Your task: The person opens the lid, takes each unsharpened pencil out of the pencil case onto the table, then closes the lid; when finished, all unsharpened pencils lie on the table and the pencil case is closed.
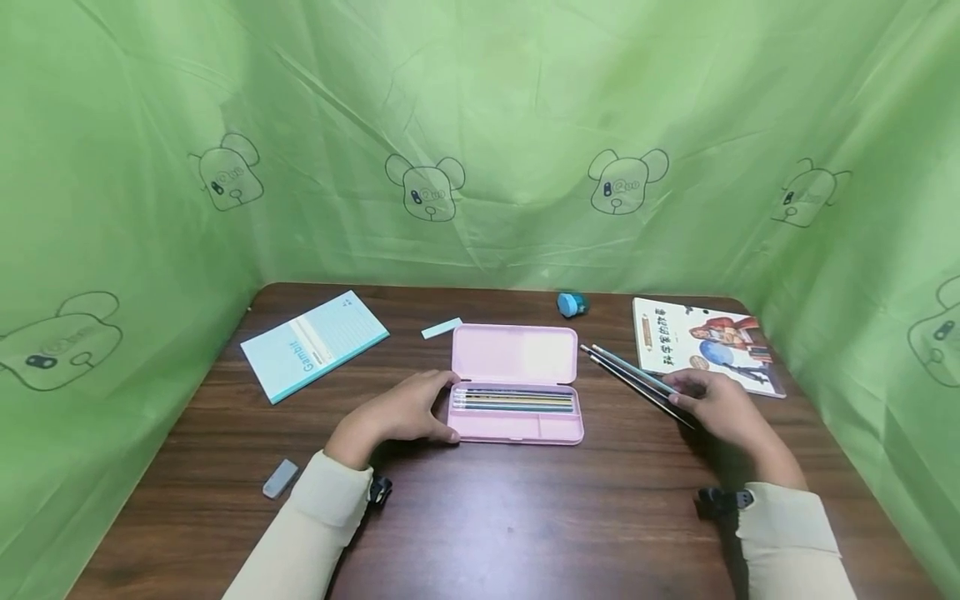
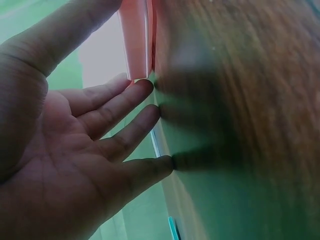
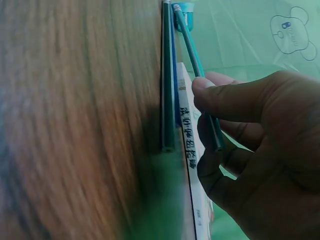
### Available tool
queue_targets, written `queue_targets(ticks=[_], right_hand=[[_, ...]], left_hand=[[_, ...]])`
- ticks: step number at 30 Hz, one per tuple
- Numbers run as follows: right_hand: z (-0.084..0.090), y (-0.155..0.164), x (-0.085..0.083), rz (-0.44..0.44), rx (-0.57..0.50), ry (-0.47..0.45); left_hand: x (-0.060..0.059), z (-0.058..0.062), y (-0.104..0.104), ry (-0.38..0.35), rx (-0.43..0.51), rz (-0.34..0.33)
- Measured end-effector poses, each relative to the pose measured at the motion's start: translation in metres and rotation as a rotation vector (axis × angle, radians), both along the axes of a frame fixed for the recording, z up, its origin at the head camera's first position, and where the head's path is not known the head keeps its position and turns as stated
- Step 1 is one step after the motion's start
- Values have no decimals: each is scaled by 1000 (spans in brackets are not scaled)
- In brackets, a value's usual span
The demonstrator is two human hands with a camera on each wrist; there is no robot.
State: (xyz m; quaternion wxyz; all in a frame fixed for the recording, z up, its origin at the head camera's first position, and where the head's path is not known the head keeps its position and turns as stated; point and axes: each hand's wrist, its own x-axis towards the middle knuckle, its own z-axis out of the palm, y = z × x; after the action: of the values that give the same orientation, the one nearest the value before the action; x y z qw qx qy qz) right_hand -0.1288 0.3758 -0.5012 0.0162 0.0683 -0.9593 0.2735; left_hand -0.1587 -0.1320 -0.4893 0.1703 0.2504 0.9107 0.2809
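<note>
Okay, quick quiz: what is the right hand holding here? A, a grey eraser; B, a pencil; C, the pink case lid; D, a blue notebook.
B: the right hand pinches a pencil between thumb and fingers, beside more pencils lying on the table.

Soft, even, green-tinted light fills the sharp head view, with glare on the case (image 1: 517, 354) lid, faint shadows under the hands and bowed edges, while both wrist views are dimmer with the table (image 3: 75, 125) blurred.
</note>
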Motion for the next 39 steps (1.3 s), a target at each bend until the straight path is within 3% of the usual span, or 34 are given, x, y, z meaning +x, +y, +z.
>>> queue_targets(ticks=[10,20,34,39], right_hand=[[-12,1,-4,-10,3,-46],[-16,4,-8,14,0,-30],[-12,3,-9,38,-55,-68],[-4,-4,-9,41,-34,-43]], left_hand=[[4,-8,1,-19,10,17],[4,-11,-2,-5,28,16],[3,-5,-1,2,15,23],[2,-4,0,4,4,23]])
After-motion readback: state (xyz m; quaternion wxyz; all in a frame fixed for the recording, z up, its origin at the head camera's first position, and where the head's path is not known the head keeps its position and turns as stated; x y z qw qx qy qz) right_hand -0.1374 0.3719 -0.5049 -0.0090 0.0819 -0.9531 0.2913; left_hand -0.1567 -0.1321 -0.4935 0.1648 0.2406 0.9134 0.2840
